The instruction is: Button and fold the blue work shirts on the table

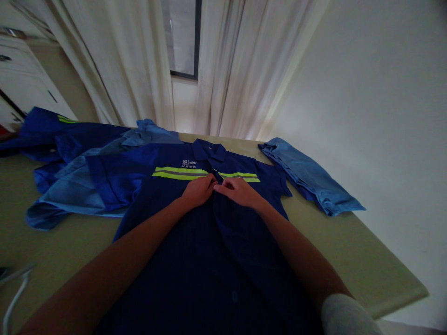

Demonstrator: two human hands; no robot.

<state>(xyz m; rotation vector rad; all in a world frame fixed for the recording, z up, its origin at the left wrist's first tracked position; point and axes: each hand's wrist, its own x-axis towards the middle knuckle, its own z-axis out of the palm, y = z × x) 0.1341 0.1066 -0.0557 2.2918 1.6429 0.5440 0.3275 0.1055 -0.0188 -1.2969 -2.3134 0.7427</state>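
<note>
A dark blue work shirt (195,260) with yellow-green reflective stripes lies flat, front up, on the green table (349,260). Its collar points away from me. My left hand (197,190) and my right hand (237,190) meet at the shirt's front placket, just below the stripes. Both hands have their fingers pinched together on the placket fabric, fingertips nearly touching each other. What sits between the fingertips is too small to make out.
A heap of light and dark blue garments (80,177) lies on the table at the left. A folded light blue garment (310,177) rests at the right, near the table's edge. White curtains (230,65) and a window stand behind. A white wall is at the right.
</note>
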